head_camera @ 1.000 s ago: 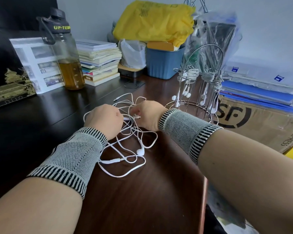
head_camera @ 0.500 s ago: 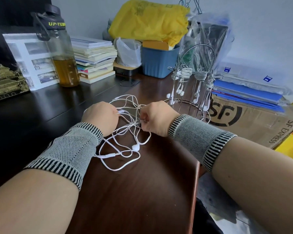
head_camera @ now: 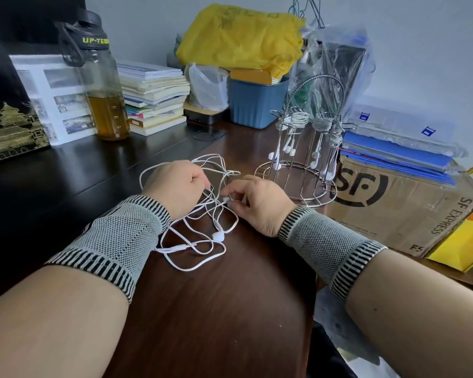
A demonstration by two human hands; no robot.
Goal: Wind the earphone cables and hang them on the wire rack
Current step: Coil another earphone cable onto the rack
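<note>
A tangle of white earphone cable (head_camera: 202, 236) lies on the dark wooden table (head_camera: 216, 309) between my hands. My left hand (head_camera: 175, 186) is curled over the left part of the tangle and grips some strands. My right hand (head_camera: 257, 203) pinches a small white end piece of the cable at its fingertips. One earbud (head_camera: 218, 236) lies loose below the hands. Behind and right of my right hand stands the wire rack (head_camera: 306, 159), with several wound white earphones (head_camera: 298, 120) hanging on its arms.
A water bottle (head_camera: 104, 91) with amber liquid and a book stack (head_camera: 153, 99) stand at the back left. A blue bin (head_camera: 254, 105) under a yellow bag sits behind the rack. An SF cardboard box (head_camera: 393, 203) with blue folders lies to the right.
My right hand has turned and now shows its fingers pinching the cable's end piece. The hands sit slightly apart, and the view has shifted a little.
</note>
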